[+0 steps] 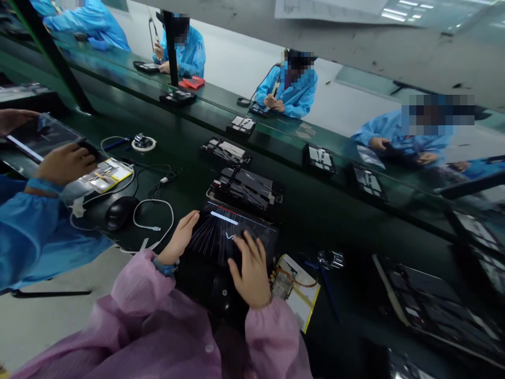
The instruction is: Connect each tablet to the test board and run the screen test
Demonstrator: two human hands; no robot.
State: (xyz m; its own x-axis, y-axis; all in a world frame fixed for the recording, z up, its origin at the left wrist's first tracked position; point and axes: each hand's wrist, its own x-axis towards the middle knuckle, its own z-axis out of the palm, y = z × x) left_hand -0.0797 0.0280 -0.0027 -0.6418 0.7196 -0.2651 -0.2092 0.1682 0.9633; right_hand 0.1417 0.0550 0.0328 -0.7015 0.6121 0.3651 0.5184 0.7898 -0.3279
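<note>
A dark tablet (224, 231) with a glossy screen lies tilted in front of me on the green bench. My left hand (179, 239), in a pink sleeve, holds its left edge with the fingers along the side. My right hand (248, 271) rests flat on the screen's lower right part, fingers spread and stretched out. Just behind the tablet sits a black fixture tray (244, 189) with parts in it.
A black mouse (120, 210) and a white cable (155, 226) lie to my left. A co-worker's hand (65, 163) in a blue sleeve holds another tablet at far left. A yellow-edged board (295, 287) lies at my right. Several people in blue sit across the conveyor (276, 137).
</note>
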